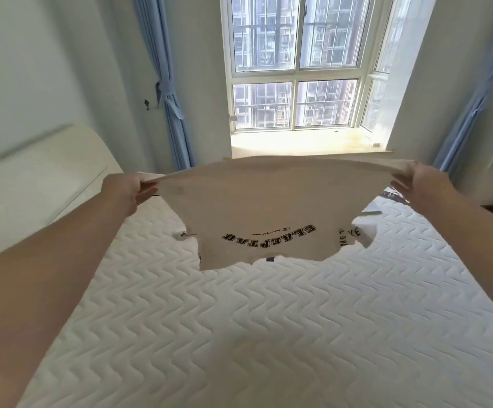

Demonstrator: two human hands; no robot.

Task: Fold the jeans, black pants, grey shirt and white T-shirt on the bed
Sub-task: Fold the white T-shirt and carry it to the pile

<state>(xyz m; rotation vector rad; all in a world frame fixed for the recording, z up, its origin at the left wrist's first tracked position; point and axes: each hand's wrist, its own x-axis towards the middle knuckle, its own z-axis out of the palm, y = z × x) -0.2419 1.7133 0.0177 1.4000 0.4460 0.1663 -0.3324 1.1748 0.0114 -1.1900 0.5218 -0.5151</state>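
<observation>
I hold the white T-shirt (pixel 271 201) spread out in the air above the bed (pixel 269 319). Its black lettering reads upside down and its lower part hangs just over the quilted mattress. My left hand (pixel 135 187) pinches the shirt's upper left edge. My right hand (pixel 419 184) pinches the upper right edge. Both arms are stretched forward. The jeans, black pants and grey shirt are not in view.
A cream headboard (pixel 39 178) stands at the left. The window (pixel 298 63) with a wooden sill (pixel 307 142) is straight ahead, and blue curtains (pixel 168 83) hang on both sides. A dark patterned item (pixel 392 197) lies at the far right of the mattress.
</observation>
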